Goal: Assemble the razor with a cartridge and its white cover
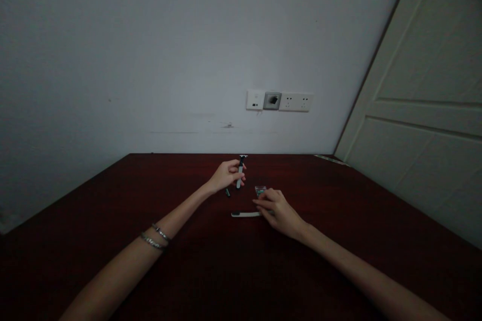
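Note:
My left hand [226, 176] is closed around the light grey handle of a razor [240, 173], held upright with its dark neck and T-shaped head at the top. Just below that hand, a small dark green piece [228, 192] lies on the table. My right hand [279, 212] is low over the table, fingers bent but apart, with nothing visible between them. Under its fingers runs a slim whitish handle [246, 214] with a dark end; its right part is hidden. A small clear case [260, 190] with something green inside sits just beyond the fingertips, partly covered.
The dark red wooden table [181, 271] reaches back to a pale wall [169, 50]. Sockets [295, 102] are set in the wall above its far edge. A white panelled door [425, 125] stands along the right side. The light is dim.

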The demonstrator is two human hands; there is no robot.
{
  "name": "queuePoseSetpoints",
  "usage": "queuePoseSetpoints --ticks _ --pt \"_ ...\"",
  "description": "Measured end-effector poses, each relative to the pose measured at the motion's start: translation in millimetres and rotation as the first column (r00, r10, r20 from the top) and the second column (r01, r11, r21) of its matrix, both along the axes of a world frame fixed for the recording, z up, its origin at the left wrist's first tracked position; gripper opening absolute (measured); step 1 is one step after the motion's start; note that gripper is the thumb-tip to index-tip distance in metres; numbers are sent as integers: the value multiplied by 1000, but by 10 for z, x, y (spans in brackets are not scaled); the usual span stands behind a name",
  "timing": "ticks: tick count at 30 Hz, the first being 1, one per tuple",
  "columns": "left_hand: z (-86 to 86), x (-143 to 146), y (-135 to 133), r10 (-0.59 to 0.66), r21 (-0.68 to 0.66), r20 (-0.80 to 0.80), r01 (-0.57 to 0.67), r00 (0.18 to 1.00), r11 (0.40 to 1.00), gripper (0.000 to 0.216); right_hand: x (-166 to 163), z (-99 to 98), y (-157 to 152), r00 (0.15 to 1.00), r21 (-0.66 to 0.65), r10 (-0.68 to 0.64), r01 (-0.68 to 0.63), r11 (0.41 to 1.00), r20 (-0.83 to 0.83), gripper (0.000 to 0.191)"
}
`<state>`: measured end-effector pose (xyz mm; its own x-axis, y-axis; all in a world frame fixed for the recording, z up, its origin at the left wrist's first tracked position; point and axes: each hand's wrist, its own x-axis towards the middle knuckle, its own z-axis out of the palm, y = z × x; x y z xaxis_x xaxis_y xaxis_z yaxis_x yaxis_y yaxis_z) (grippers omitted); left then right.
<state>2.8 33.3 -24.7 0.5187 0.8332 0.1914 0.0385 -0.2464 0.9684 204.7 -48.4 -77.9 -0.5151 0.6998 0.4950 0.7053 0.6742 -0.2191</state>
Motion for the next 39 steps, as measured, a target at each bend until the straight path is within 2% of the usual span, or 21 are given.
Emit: queuePoseSetpoints --ticks 5,10,17,31,39 --pt "-37 25 -2 -1 -16 -1 1 1000 1000 26 285 278 491 997 -29 -72 74 997 40 25" --pt "-78 37 12 10 7 38 -10 999 1000 30 337 255 785 974 -210 29 19 977 223 19" --pt "-69 60 -18 32 -15 35 -32 999 999 37 347 90 837 971 -250 12 49 967 237 19" --pt "-54 37 -47 49 -9 20 -49 999 999 38 273 86 822 978 -262 12 44 964 210 18" --pt "-68 35 -51 49 -55 60 -45 997 997 43 234 83 832 979 -276 19 38 960 202 18"
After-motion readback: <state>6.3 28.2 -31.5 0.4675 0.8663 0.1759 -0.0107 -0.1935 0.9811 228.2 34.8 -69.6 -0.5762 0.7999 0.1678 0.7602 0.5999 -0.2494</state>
